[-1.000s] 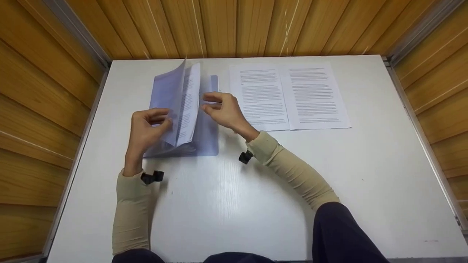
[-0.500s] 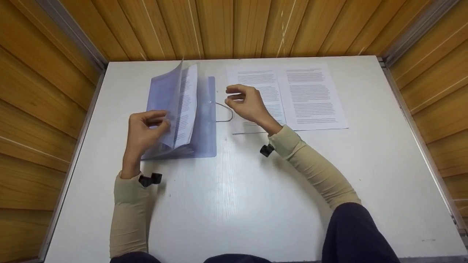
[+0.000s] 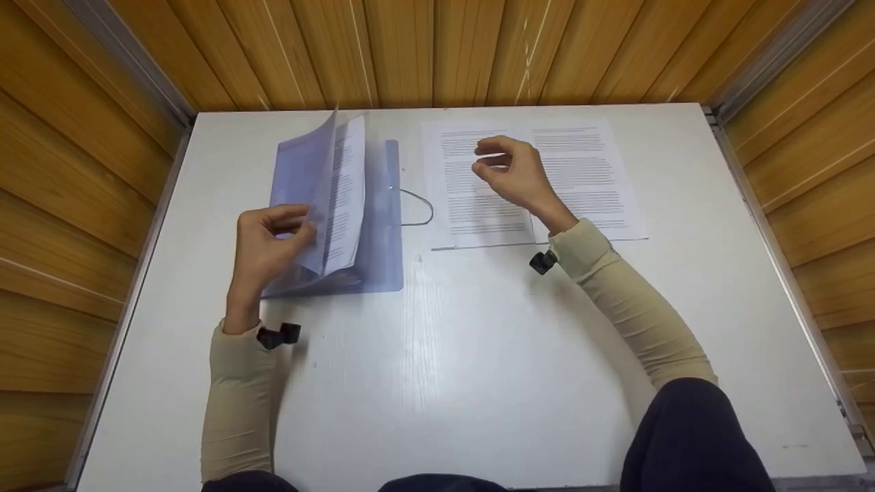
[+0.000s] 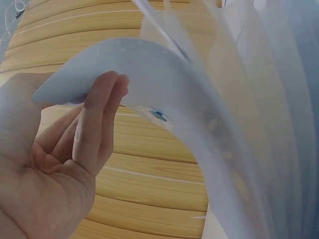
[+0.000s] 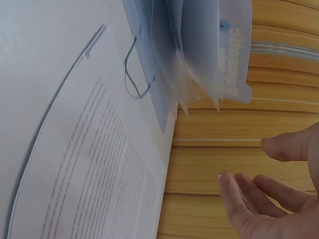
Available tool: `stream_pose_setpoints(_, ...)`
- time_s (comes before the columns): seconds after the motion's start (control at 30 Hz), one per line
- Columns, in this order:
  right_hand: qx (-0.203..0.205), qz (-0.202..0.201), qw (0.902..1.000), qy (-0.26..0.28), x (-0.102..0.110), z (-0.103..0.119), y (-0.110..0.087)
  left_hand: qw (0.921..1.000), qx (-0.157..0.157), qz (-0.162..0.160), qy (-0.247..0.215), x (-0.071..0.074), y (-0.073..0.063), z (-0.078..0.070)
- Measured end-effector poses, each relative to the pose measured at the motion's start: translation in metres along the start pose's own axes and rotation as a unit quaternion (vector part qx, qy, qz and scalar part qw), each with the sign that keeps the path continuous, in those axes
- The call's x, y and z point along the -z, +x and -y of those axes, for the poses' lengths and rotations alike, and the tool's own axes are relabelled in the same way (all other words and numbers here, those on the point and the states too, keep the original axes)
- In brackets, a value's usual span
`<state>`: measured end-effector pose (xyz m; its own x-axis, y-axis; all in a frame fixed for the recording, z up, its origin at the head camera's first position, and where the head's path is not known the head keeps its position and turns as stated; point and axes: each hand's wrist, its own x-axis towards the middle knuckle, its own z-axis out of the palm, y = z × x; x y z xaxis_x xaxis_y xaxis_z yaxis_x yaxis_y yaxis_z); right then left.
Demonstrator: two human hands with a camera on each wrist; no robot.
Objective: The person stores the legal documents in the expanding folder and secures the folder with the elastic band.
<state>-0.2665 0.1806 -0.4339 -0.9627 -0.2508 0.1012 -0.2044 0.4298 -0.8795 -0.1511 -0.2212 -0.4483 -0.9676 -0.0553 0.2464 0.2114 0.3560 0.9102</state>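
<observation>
A translucent blue display folder (image 3: 384, 263) lies partly open at the left of the table, its front cover (image 3: 297, 167) and pockets raised. My left hand (image 3: 263, 246) pinches the cover's edge; in the left wrist view the cover (image 4: 144, 74) bends away from the fingers. Printed sheets (image 3: 350, 195) stand inside the folder's pockets. A thin elastic loop (image 3: 431, 205) sticks out from the folder's right edge. Over the loose printed papers (image 3: 472, 222), my right hand (image 3: 516, 174) hovers, holding nothing. Its thumb and fingers are apart in the right wrist view.
A second printed page (image 3: 595, 198) lies beside the first at the back of the white table (image 3: 424, 369). Wood-patterned panels (image 3: 403, 55) wall the back and both sides.
My right hand has moved right, away from the folder and over the loose papers. The elastic loop has come into sight. My left hand keeps its hold on the cover.
</observation>
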Motion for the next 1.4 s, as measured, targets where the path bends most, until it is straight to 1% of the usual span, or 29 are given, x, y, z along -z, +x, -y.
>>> stream_pose_setpoints(0.17,-0.023,-0.02,0.9991,-0.028,0.026,-0.009,-0.002,1.0,-0.001,0.004,0.0,-0.001,0.002,0.0)
stream_pose_setpoints(0.37,-0.058,-0.039,0.9959,-0.058,0.051,-0.024,-0.004,0.9999,-0.008,0.002,-0.009,0.0,0.001,0.002)
stream_pose_setpoints(0.53,-0.068,-0.058,0.9926,-0.082,0.067,-0.037,-0.007,0.9999,-0.003,0.001,-0.01,0.001,0.002,0.005)
stream_pose_setpoints(0.77,-0.061,-0.085,0.9902,-0.092,0.08,-0.052,-0.01,0.9999,0.003,-0.011,-0.006,0.004,0.002,0.006)
stream_pose_setpoints(0.87,-0.066,-0.093,0.9883,-0.101,0.084,-0.057,-0.011,0.9999,0.003,-0.014,-0.007,0.003,0.002,0.007)
stream_pose_setpoints(1.17,-0.093,-0.106,0.9805,-0.137,0.102,-0.074,-0.015,0.9998,-0.006,-0.013,-0.012,0.0,0.003,0.007)
stream_pose_setpoints(1.4,-0.092,-0.111,0.9772,-0.156,0.117,-0.092,-0.017,0.9997,-0.005,-0.016,-0.016,-0.001,0.002,0.008)
